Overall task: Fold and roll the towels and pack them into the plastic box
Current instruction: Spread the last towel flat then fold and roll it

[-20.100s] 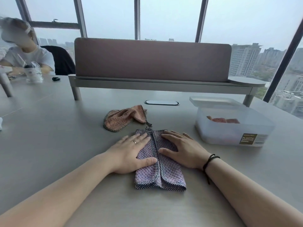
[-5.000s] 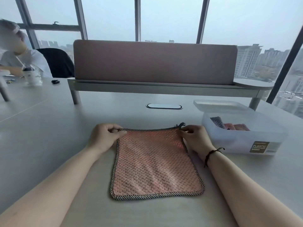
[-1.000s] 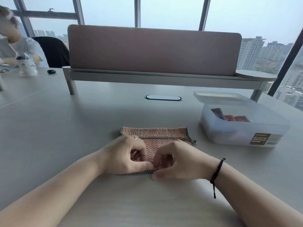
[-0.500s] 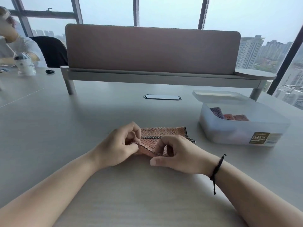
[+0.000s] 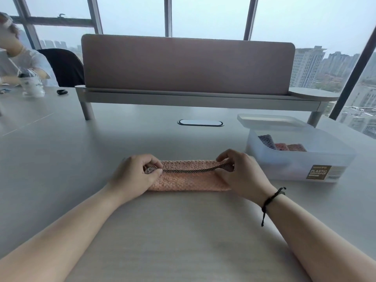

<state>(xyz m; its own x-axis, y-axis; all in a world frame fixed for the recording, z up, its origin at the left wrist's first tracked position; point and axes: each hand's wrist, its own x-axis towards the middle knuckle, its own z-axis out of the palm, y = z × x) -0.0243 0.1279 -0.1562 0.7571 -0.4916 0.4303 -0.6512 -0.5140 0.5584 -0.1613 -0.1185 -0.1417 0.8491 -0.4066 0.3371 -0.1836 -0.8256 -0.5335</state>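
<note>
Left hand and right hand each pinch an end of the towel's trim edge; towel on table left of box. Best keep edge taut, level, fold even.

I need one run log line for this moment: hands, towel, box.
left hand: pinches towel hem | right hand: pinches towel hem | towel: orange, folded strip on table | box: open, rolled towels inside

The towel's two ends are hidden under the hands; the box's small label print is unreadable; at ten o'clock, a seated person is cut by the edge.
</note>
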